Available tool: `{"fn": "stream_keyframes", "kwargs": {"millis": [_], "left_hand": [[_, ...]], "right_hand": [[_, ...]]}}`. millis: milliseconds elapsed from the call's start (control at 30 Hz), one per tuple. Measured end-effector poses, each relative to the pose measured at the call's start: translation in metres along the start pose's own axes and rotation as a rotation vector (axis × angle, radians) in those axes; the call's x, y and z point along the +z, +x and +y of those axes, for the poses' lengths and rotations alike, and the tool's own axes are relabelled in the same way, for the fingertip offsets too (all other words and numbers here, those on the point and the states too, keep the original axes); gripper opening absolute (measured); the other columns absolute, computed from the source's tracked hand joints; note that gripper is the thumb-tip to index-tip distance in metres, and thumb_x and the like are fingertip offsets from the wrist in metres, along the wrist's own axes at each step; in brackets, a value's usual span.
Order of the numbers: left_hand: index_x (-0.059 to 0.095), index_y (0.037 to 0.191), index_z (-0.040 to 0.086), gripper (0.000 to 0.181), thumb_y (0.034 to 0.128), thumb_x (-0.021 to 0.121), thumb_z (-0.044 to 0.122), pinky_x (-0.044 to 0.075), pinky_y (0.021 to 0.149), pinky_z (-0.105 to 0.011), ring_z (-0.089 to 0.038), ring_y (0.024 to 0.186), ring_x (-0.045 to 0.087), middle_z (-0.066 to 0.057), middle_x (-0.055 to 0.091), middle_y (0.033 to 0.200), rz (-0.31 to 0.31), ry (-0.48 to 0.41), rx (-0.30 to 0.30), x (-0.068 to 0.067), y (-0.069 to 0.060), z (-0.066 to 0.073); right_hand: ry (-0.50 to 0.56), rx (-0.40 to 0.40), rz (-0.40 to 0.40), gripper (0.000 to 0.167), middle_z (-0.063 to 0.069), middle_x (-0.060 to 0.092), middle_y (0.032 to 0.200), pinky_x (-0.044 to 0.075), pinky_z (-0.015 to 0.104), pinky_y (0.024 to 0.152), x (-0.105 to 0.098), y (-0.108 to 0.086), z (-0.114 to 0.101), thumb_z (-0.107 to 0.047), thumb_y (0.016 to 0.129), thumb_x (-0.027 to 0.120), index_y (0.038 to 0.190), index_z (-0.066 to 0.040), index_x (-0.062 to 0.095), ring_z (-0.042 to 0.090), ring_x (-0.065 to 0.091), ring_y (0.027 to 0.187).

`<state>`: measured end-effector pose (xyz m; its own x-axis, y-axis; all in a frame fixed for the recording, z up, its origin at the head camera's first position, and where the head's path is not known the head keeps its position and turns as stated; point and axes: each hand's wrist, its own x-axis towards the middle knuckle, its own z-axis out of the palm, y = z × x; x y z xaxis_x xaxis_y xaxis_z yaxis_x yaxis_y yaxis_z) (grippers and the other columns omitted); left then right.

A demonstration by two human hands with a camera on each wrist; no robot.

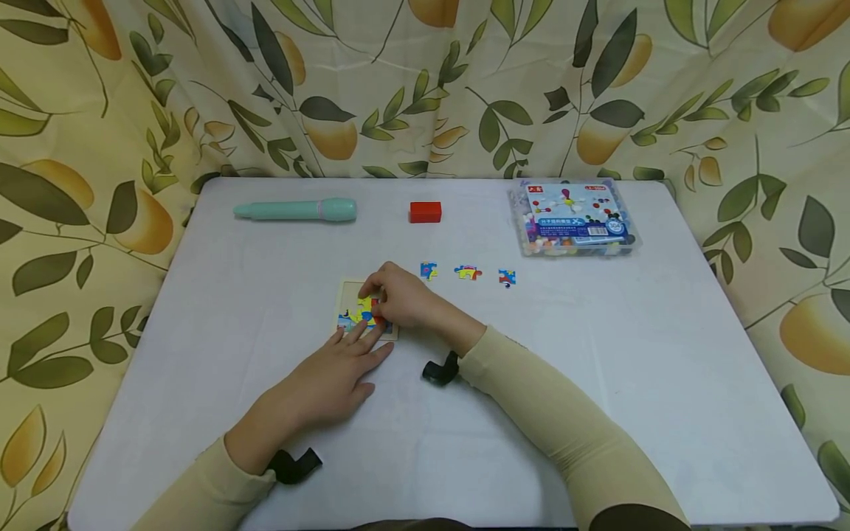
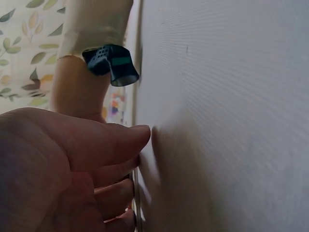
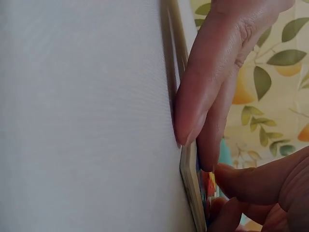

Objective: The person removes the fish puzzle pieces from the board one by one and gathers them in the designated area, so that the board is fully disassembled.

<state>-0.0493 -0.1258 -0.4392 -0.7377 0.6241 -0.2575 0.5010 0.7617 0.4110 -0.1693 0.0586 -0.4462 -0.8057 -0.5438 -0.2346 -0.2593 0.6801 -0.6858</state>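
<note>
Bench [image 1: 664, 354], L to R, clock dirs taken from the puzzle board: turquoise pen-like item [image 1: 295, 210] at 11 o'clock. L hand [image 1: 330, 382] at 7 o'clock, fingers nearly straight and a bit spread, gripping nothing, tips resting on the board's near side. Puzzle board [image 1: 348, 290] lies flat, L of mid-bench, part filled w/ coloured pcs, bare pale base at its 11 o'clock corner. Thin & prob. stiff and light, so likely to skid if pushed; best steadied by the 6 o'clock edge, w/ light fingertip pressure. R hand [image 1: 406, 299] at approx. 3 o'clock, fingers bent over the board, thumb apart from forefinger; can't tell if a pc is pinched. Red block [image 1: 425, 212] at 1 o'clock. Three loose pcs, [image 1: 428, 271] the nearest, run in a row btwn 2 & 3 o'clock: look flat, prob. v. light, tabs maybe easy to bend. Pinch by opp. edges, off the tabs. Clear case [image 1: 574, 249] farther out, 2 o'clock.
</note>
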Motion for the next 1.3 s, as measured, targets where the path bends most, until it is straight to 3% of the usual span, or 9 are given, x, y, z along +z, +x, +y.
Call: {"fn": "stream_keyframes", "kwargs": {"millis": [267,567,1133,1300], "left_hand": [[0.044,0.166,0.016,0.065,0.1063,0.065,0.028,0.018,0.134,-0.065,-0.039,0.168,0.018,-0.009,0.024,0.180,-0.018,-0.034,-0.007,-0.003,-0.001,0.001],[0.045,0.166,0.015,0.065,0.1055,0.066,0.026,0.018,0.134,-0.065,-0.039,0.168,0.019,-0.011,0.026,0.179,-0.017,-0.035,0.005,-0.004,-0.001,0.000],[0.043,0.166,0.017,0.066,0.1055,0.066,0.027,0.016,0.135,-0.065,-0.038,0.169,0.015,-0.009,0.023,0.180,-0.040,-0.055,0.003,-0.004,0.000,-0.002],[0.043,0.166,0.017,0.066,0.1055,0.066,0.027,0.015,0.135,-0.064,-0.039,0.169,0.016,-0.009,0.023,0.180,-0.045,-0.064,-0.004,-0.004,-0.001,-0.001]], "right_hand": [[0.000,0.015,0.014,0.026,0.004,0.065,0.121,0.054,0.030,0.088,0.003,-0.001,-0.001,-0.009,0.100,0.074,0.126,-0.014,0.076,0.019,0.063,0.099],[0.123,-0.023,0.074,0.027,0.002,0.066,0.097,0.051,0.027,0.079,0.005,-0.002,0.002,-0.003,0.100,0.070,0.125,-0.014,0.074,0.020,0.061,0.091],[0.301,-0.060,0.094,0.014,0.002,0.072,0.099,0.055,0.028,0.082,-0.002,-0.006,0.010,-0.012,0.103,0.069,0.112,-0.016,0.080,0.021,0.064,0.096],[0.331,-0.070,0.097,0.014,0.002,0.074,0.099,0.059,0.029,0.075,-0.011,-0.011,0.011,-0.012,0.103,0.069,0.112,-0.016,0.079,0.022,0.066,0.093]]}}
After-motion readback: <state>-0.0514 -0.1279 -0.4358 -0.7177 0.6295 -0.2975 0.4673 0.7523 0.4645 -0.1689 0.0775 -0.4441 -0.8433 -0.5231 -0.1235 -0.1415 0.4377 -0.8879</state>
